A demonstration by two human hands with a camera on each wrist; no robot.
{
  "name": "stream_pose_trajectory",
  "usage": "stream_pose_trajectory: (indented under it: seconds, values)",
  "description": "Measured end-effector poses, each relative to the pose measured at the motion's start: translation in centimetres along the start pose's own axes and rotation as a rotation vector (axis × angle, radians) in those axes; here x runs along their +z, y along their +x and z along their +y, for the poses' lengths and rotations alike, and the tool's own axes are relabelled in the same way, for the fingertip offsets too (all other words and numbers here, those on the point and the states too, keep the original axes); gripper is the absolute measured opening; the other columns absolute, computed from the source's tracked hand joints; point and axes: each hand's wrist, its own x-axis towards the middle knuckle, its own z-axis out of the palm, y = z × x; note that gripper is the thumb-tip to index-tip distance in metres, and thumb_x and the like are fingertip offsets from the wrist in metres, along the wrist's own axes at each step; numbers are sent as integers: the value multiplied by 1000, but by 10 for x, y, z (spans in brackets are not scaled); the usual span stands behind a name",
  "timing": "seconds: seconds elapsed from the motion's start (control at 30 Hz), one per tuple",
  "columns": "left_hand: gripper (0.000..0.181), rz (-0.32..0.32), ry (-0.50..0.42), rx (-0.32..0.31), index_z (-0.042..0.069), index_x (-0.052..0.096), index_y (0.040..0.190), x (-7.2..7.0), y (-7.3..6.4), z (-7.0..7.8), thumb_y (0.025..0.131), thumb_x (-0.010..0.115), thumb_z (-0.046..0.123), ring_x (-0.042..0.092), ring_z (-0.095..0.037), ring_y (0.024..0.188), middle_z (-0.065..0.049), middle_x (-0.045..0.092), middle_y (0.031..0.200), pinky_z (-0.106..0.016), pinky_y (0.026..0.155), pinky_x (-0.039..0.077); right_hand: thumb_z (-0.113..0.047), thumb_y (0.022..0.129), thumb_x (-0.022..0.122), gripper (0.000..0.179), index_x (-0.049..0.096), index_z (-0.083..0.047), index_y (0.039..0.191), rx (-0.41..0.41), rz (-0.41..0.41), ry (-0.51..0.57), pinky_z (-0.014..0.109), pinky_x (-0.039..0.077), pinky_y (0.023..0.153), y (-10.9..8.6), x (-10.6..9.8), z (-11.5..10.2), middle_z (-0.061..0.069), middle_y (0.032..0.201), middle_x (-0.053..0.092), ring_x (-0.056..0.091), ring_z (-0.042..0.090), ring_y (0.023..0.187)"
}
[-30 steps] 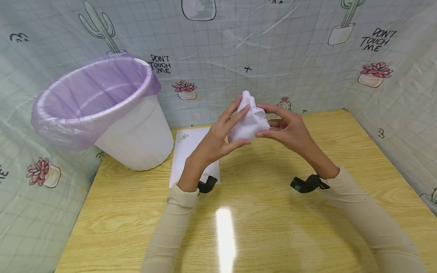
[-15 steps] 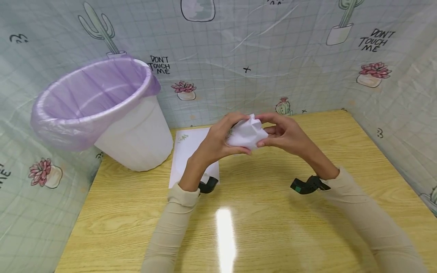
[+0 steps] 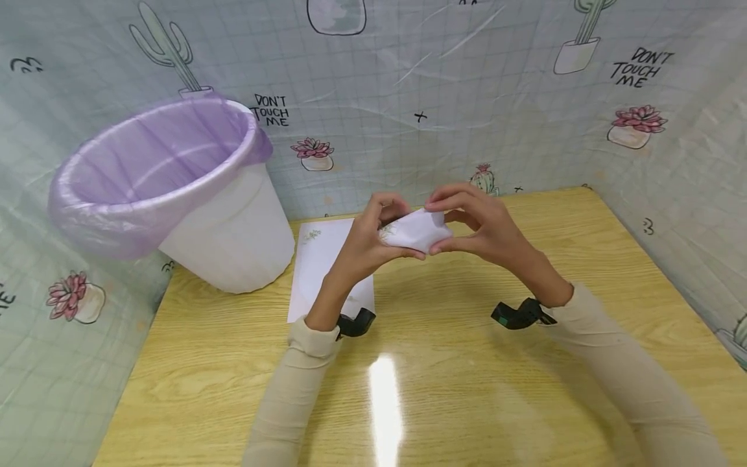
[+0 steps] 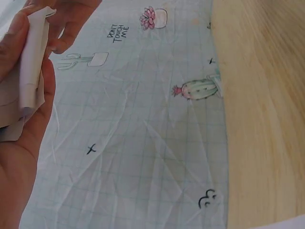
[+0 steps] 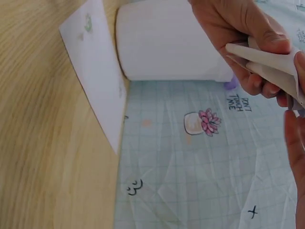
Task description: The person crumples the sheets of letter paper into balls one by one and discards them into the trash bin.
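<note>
A crumpled, folded sheet of white paper (image 3: 415,231) is held above the table between both hands in the head view. A small green print shows near its left end. My left hand (image 3: 363,239) grips that end, its thumb along the lower edge and its fingers bent behind. My right hand (image 3: 489,224) pinches the other end between thumb and fingers. Layered folds of the paper (image 4: 32,67) are seen in the left wrist view, and its folded edges (image 5: 269,64) in the right wrist view. The fingers partly hide the paper in both wrist views.
A white bin (image 3: 233,227) with a purple liner (image 3: 163,155) stands at the back left. Beside it a flat sheet of paper (image 3: 318,266) lies on the wooden table (image 3: 443,363), partly under my left forearm. A printed curtain (image 3: 373,97) closes off the back and sides.
The paper's raised top has been folded down, and the bundle is now lower and more compact. Both hands have shifted their fingers over it and keep hold.
</note>
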Motion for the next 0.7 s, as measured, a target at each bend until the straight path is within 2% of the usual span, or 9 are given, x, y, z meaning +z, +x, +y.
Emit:
stream_pose_trajectory:
  seconds: [0.13,0.23,0.3,0.37,0.47,0.53,0.57,0.63,0.7]
  values:
    - [73,-27,-209,-68,3,32,120,4,-2,2,66,78,-11,61,-23,93,-24,63,106,-34,74,51,27,55,73,57,57,13,108,20,21,120,34,54,82,0,3,2,19,111,53,55,25,100]
    - [72,-17,-287,-86,4,28,124,7,-2,5,71,73,-15,58,-24,96,-26,60,109,-35,76,50,28,58,71,50,56,14,103,39,51,172,35,55,80,2,4,3,17,108,54,56,26,97]
    - [70,-3,-303,-80,4,26,126,9,-2,7,75,71,-13,56,-24,100,-25,55,114,-34,79,48,27,59,71,45,56,14,100,51,81,191,34,55,79,4,4,3,16,106,55,57,26,95]
    - [67,7,-319,-73,4,24,129,12,-2,9,81,69,-6,52,-25,108,-25,47,123,-34,80,47,25,62,71,39,56,14,96,71,114,189,34,55,78,5,5,2,15,105,56,58,25,93]
    - [58,26,-293,-43,3,21,130,15,-3,10,91,63,16,42,-25,119,-21,31,135,-33,85,45,21,64,73,33,57,13,91,111,169,178,35,56,77,5,7,1,14,103,58,61,23,91]
    - [56,41,-357,-17,5,23,127,17,-4,10,93,59,30,33,-22,125,-14,25,137,-31,88,42,16,65,75,30,57,12,88,158,202,179,35,55,77,4,7,1,12,102,59,63,22,90]
    - [47,37,-396,-1,6,25,124,17,-4,11,95,52,31,30,-21,124,-10,24,136,-30,89,41,14,66,76,29,57,11,87,187,217,195,35,55,77,4,7,2,11,102,59,64,21,89]
    - [32,-5,-520,6,10,30,119,17,-4,16,93,40,25,25,-19,122,-4,22,131,-28,91,39,11,66,78,29,58,10,86,245,232,241,34,56,76,6,6,0,10,102,61,66,20,86]
    - [27,-88,-646,-16,15,35,115,14,-5,20,88,38,18,25,-18,118,0,22,127,-26,88,39,8,66,79,30,59,8,88,296,222,303,31,56,73,6,3,-2,9,102,61,66,20,83]
